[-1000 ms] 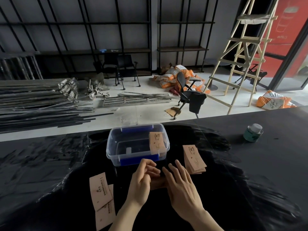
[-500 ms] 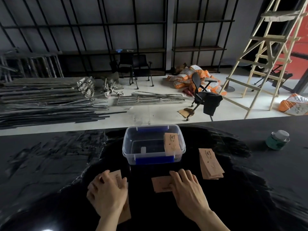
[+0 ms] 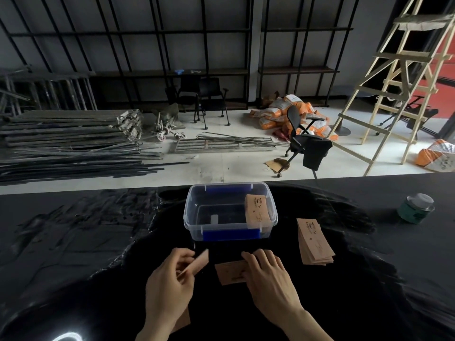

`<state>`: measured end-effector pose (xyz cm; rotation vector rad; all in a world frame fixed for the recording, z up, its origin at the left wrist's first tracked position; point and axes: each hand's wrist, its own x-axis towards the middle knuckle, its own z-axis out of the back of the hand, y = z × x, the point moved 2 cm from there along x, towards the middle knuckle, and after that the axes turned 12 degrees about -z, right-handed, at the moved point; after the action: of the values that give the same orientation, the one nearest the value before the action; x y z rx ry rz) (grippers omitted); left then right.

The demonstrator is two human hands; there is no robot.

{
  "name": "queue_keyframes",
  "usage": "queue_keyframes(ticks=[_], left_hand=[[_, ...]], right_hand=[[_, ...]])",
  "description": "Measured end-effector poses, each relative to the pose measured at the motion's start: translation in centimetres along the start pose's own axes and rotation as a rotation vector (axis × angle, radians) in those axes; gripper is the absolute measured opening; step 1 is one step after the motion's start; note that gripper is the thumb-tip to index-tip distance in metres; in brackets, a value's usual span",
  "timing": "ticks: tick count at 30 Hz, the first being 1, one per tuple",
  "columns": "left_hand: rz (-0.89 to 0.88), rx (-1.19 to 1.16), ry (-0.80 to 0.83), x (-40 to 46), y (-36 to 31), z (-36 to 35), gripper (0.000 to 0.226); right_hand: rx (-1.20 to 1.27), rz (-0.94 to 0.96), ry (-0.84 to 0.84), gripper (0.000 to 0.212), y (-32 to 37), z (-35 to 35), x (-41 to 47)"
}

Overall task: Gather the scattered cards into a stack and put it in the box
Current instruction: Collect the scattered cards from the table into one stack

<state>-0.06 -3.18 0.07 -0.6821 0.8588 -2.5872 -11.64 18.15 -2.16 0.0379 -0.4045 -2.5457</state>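
A clear plastic box (image 3: 230, 228) with blue clips stands on the black table, with a stack of tan cards (image 3: 256, 210) leaning inside at its right end. My left hand (image 3: 167, 289) pinches one tan card (image 3: 197, 263) lifted off the table, just in front of the box. Another card (image 3: 183, 318) lies flat under that wrist, partly hidden. My right hand (image 3: 268, 281) rests with its fingers on a small pile of cards (image 3: 230, 273) lying flat. A fanned stack of cards (image 3: 314, 242) sits to the right of the box.
A green jar with a silver lid (image 3: 416, 207) stands at the table's right. The far table edge (image 3: 98, 190) runs behind the box. Beyond it the floor holds metal bars, office chairs and a wooden ladder.
My left hand went left onto the cards lying there, then lifted one and brought it back toward the centre. My right hand stayed on the centre pile.
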Motion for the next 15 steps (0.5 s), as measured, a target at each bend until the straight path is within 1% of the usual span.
queue_keyframes(ticks=[4,8,10,12,13,15], left_hand=[[-0.075,-0.158,0.217,1.4,-2.6,-1.9,0.046],[-0.098,-0.291,0.292,2.5,-4.5,-3.9,0.045],[-0.072,-0.409,0.331,2.5,-5.2,-4.6,0.043],[-0.027,-0.497,0.324,2.2,-5.8,-5.2,0.037],[-0.016,-0.493,0.282,2.1,-5.9,-5.4,0.033],[-0.012,-0.39,0.102,1.7,-5.3,-5.0,0.027]], right_hand=[[0.022,0.0,-0.024,0.064,0.2,-0.3,0.0],[0.029,0.035,-0.046,0.08,0.1,-0.8,0.0],[-0.008,0.069,-0.061,0.078,0.2,-1.0,0.0],[-0.068,0.1,-0.08,0.074,0.4,-1.2,0.1],[-0.1,0.109,-0.08,0.073,0.5,-1.2,0.2],[-0.189,0.125,-0.073,0.07,0.5,-1.1,0.5]])
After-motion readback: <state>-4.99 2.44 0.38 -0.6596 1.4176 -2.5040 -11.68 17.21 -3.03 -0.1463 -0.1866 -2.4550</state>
